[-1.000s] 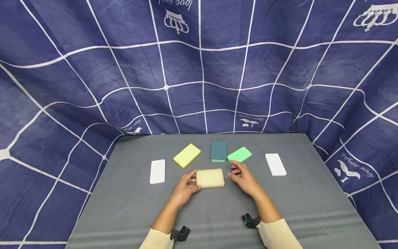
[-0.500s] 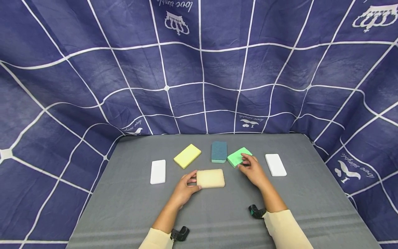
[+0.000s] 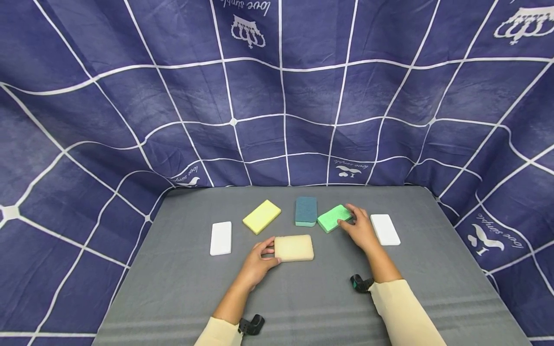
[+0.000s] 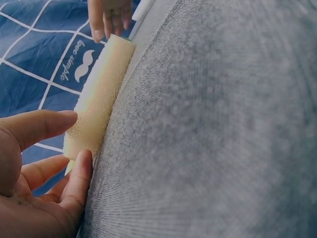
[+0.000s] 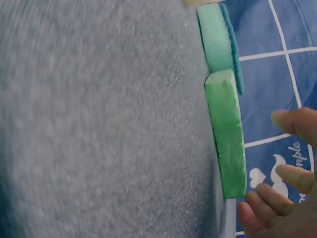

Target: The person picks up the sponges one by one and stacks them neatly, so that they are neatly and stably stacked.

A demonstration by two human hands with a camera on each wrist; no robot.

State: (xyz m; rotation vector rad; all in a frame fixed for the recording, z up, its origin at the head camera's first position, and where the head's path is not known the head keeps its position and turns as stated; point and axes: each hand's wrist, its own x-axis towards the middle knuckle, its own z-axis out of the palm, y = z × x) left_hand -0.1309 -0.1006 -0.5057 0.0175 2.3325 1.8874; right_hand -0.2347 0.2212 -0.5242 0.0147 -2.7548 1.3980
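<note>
A beige sponge point(image 3: 294, 248) lies flat at the front middle of the grey table. My left hand point(image 3: 254, 264) grips its left end, thumb and forefinger at the two corners, as the left wrist view also shows from close by. Behind and to the right, a bright green sponge point(image 3: 334, 218) lies at a slant. Around its right end my right hand point(image 3: 360, 230) is spread, thumb and forefinger right at its edges. In the right wrist view the fingers point(image 5: 270, 198) of that hand are apart, with nothing held between them.
A dark teal scouring sponge point(image 3: 306, 210) lies close left of the green one. A yellow sponge point(image 3: 261, 216) is farther left. One white block point(image 3: 221, 238) lies at the left, another white block point(image 3: 384, 229) just right of my right hand. A blue curtain point(image 3: 303, 96) hangs behind.
My right hand has moved rightward, from the front left of the green sponge across it to its right end. The left hand stays at the beige sponge, which has not moved.
</note>
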